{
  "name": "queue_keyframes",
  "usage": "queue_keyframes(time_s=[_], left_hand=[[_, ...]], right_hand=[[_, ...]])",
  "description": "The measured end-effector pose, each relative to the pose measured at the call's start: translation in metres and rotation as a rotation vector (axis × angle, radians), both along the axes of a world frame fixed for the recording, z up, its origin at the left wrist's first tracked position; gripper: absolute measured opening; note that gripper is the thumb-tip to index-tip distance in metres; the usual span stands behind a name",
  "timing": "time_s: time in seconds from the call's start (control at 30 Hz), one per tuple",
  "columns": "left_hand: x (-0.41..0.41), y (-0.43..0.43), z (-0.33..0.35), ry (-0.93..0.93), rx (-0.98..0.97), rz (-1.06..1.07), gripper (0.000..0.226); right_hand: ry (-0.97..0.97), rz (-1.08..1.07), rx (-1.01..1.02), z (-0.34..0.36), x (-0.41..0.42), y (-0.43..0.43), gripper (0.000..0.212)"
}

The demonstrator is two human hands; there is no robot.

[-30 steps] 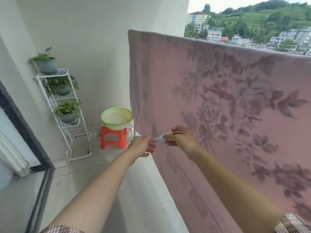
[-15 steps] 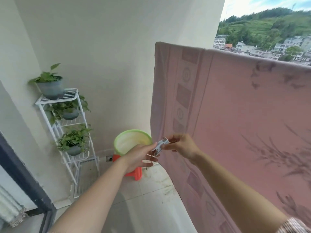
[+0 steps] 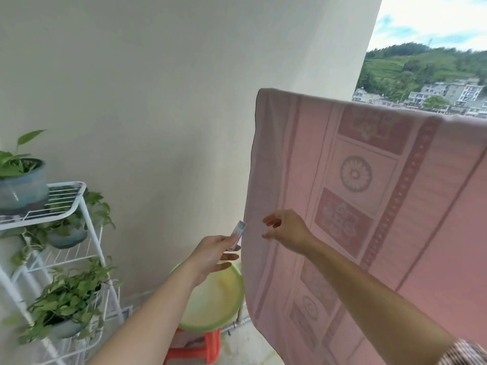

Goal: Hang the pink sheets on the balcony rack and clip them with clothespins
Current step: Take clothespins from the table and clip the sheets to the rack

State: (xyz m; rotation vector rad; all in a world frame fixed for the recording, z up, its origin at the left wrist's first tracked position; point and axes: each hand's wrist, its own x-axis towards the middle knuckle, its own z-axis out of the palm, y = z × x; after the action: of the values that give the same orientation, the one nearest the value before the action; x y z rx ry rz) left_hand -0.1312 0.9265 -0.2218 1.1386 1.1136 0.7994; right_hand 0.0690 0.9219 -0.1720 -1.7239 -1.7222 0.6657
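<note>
Since your left hand [image 3: 210, 256] now pinches the clothespin [image 3: 238, 236], your right hand [image 3: 288, 233], freed of it, hangs loose; pink sheet [image 3: 395, 206] shows no pin.

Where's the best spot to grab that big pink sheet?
Probably by its left edge: come at the sheet from the left and pinch the hem between thumb and fingers. That edge hangs free and straight; the rest is flat cloth with nothing to pinch. The right hand is open close by; the left hand holds the clothespin.
</note>
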Motion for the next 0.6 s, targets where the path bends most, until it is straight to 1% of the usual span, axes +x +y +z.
queue_keyframes(time_s=[0.17,0.3,0.37,0.47,0.53,0.6], left_hand=[[0.008,0.11,0.007,-0.04,0.003,0.074,0.035],[0.013,0.188,0.01,-0.039,0.003,0.151,0.038],[0.018,0.224,0.01,-0.04,0.02,0.185,0.039],[0.032,0.274,0.012,-0.071,-0.011,0.158,0.042],[0.045,0.304,0.018,-0.162,-0.056,0.132,0.048],[0.059,0.331,0.025,-0.287,-0.104,0.09,0.048]], right_hand=[[-0.2,0.001,0.026,0.013,0.002,0.114,0.038],[-0.398,0.013,0.098,0.027,-0.003,0.179,0.04],[-0.555,0.005,0.191,0.034,-0.003,0.207,0.036],[-0.837,0.015,0.338,0.043,-0.004,0.243,0.034],[-0.989,0.016,0.383,0.052,-0.006,0.262,0.032],[-1.132,-0.001,0.443,0.062,-0.007,0.277,0.03]])
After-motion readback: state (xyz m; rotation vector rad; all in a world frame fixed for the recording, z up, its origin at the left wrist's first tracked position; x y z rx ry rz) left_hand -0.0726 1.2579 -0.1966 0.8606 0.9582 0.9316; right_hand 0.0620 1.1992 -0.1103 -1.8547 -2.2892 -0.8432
